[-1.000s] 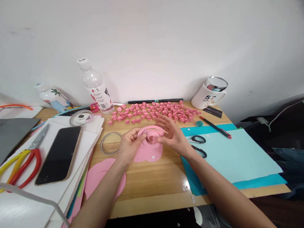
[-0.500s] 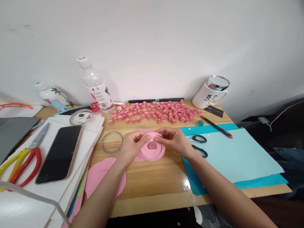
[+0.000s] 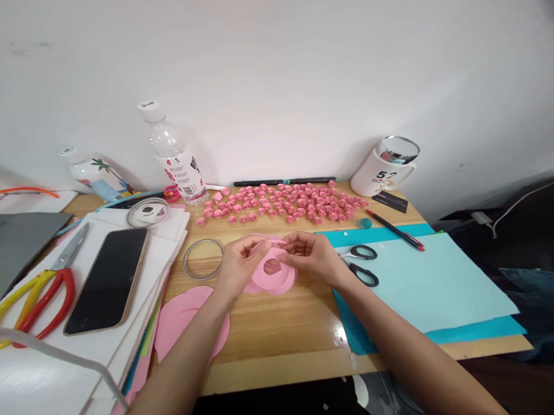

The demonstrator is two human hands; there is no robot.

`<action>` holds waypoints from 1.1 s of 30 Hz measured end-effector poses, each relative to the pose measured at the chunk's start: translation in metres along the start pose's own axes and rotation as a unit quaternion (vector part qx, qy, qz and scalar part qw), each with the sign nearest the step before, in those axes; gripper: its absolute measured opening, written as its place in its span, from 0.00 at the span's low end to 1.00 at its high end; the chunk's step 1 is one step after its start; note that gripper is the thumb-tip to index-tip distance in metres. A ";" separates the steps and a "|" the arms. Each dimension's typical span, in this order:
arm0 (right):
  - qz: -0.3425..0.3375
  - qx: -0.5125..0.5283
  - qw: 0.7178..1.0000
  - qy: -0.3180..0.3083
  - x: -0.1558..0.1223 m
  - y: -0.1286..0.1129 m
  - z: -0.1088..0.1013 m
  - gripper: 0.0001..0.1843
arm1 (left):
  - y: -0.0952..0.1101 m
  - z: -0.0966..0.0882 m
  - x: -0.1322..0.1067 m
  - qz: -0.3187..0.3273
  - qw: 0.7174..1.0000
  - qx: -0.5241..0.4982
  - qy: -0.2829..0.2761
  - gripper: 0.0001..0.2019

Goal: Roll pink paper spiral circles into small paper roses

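Between my two hands is a pink paper spiral (image 3: 279,282), its coils loosely overlapping around a round gap. My left hand (image 3: 242,263) pinches its upper left edge between thumb and fingers. My right hand (image 3: 311,255) is closed on the upper right edge, with some fingertips hidden behind the paper. More pink paper lies beneath the spiral. Cut pink paper circles (image 3: 190,316) lie on the table by my left forearm. Beyond my hands, many small rolled pink paper roses (image 3: 281,202) are spread over the wooden table (image 3: 272,335).
Black-handled scissors (image 3: 365,274) lie on blue paper sheets (image 3: 434,281) at right, near a pen (image 3: 396,230) and a mug (image 3: 380,170). A tape roll (image 3: 203,259) sits left of my hands. Farther left are a phone (image 3: 109,280), red-yellow scissors (image 3: 46,297) and a bottle (image 3: 177,153).
The pink spiral has turned and shifted slightly left in my fingers, and its coils overlap differently. My right hand has moved a little left. The table items stay put.
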State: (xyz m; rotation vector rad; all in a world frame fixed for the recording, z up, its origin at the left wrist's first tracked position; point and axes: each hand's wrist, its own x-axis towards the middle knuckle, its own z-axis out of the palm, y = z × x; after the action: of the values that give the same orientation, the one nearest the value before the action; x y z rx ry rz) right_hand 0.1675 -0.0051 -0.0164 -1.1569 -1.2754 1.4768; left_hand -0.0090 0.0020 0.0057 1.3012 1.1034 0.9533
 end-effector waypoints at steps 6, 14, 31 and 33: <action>-0.015 -0.020 1.000 -0.012 0.000 -0.001 0.001 0.15 | 0.001 -0.005 0.002 -0.007 1.000 0.015 -0.021 0.11; -0.010 -0.004 1.000 -0.018 -0.001 -0.003 0.002 0.13 | -0.006 -0.003 0.003 -0.032 0.999 0.016 0.009 0.11; 0.004 0.052 0.998 -0.039 0.000 -0.003 0.003 0.11 | 0.005 0.002 0.002 -0.023 1.000 0.010 -0.002 0.11; 0.010 0.054 0.998 -0.029 0.000 -0.003 0.004 0.11 | 0.006 0.003 0.001 -0.027 1.000 0.003 -0.001 0.11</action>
State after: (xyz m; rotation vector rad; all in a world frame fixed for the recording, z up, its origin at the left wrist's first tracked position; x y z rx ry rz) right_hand 0.1637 -0.0060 -0.0129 -1.0665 -1.2110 1.5843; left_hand -0.0055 0.0028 0.0117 1.2714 1.1354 0.9095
